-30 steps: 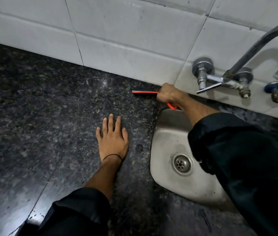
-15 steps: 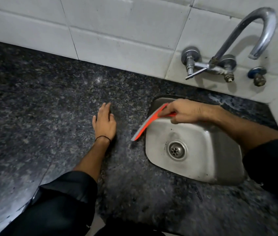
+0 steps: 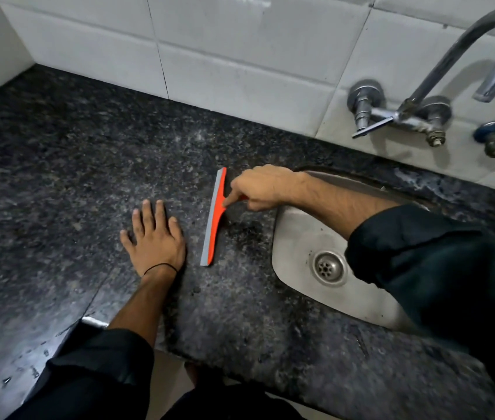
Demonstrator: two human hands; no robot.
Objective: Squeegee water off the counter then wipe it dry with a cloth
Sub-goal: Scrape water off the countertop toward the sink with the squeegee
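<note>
The dark speckled stone counter (image 3: pixel 58 165) spans the frame from the left edge to the lower right. A steel sink (image 3: pixel 297 237) is set into it at centre right. At the centre an orange squeegee (image 3: pixel 214 219) with a grey blade sits on the stone, its handle gripped by the right hand (image 3: pixel 263 187). The left hand (image 3: pixel 155 237) rests flat just left of it.

Black sleeves (image 3: pixel 440 268), thin black cord (image 3: pixel 161 266) around the left hand's (image 3: pixel 153 234) wrist
</note>
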